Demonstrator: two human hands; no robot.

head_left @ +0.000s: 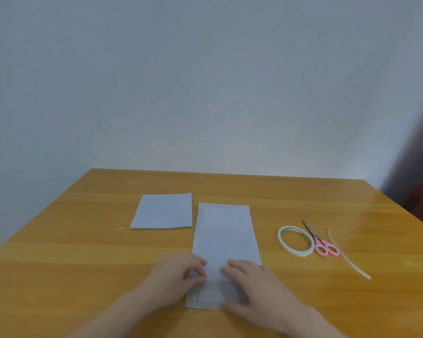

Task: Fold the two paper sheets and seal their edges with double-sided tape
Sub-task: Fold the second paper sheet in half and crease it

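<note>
Illumination is soft, even and moderately dim, with a cool cast on the wall (205, 81). Glare marks the table (388, 215) toward 3 o'clock. Shadows are faint. Overall focus is soft; edges at 3 o'clock smear and curve.

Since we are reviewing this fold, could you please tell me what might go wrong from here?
1. Both hands, left hand and right hand, press only the near end of the long sheet; its far end could skew.
2. The loose strip beside the scissors could stick to a sleeve.

Wooden table (83, 240) — pale wall (205, 81)
</note>
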